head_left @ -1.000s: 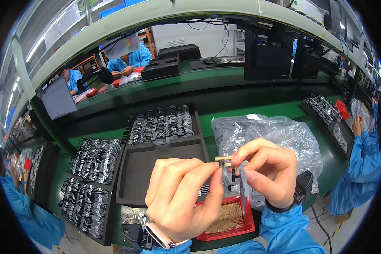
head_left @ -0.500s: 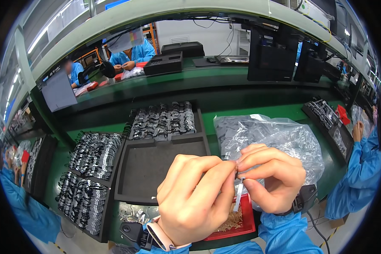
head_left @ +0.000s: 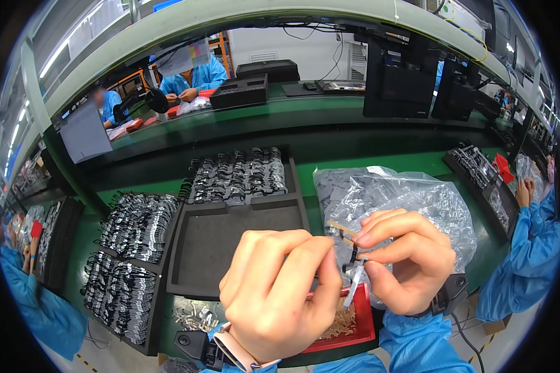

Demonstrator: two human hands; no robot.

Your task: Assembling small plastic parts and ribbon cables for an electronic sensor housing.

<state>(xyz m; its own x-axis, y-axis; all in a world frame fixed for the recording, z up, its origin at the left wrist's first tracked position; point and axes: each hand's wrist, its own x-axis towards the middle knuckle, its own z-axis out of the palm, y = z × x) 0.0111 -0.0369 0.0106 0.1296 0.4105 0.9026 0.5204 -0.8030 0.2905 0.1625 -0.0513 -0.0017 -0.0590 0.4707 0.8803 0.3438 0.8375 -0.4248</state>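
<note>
My right hand (head_left: 407, 258) pinches a small, thin black part (head_left: 354, 255) between thumb and fingertips. From this part a whitish strip (head_left: 351, 293) hangs down, and a narrow tan strip (head_left: 340, 227) sticks out by the fingertips. Just to its left, my left hand (head_left: 277, 292) has thumb and index finger closed, back of the hand toward me; anything between the tips is hidden. Below both hands sits a red tray (head_left: 367, 326) with many small tan pieces, partly covered by my left hand.
Behind my hands lies a clear plastic bag (head_left: 410, 196) with grey pieces. Black foam trays (head_left: 236, 239) to the left carry rows of black-and-silver parts (head_left: 140, 227). Loose pale bits (head_left: 196, 317) lie near the front edge. Co-workers in blue sit at both sides and opposite.
My left hand has drawn slightly left, away from the right fingertips. The black part and the tan strip now show in the gap. The right hand keeps its pinch.
</note>
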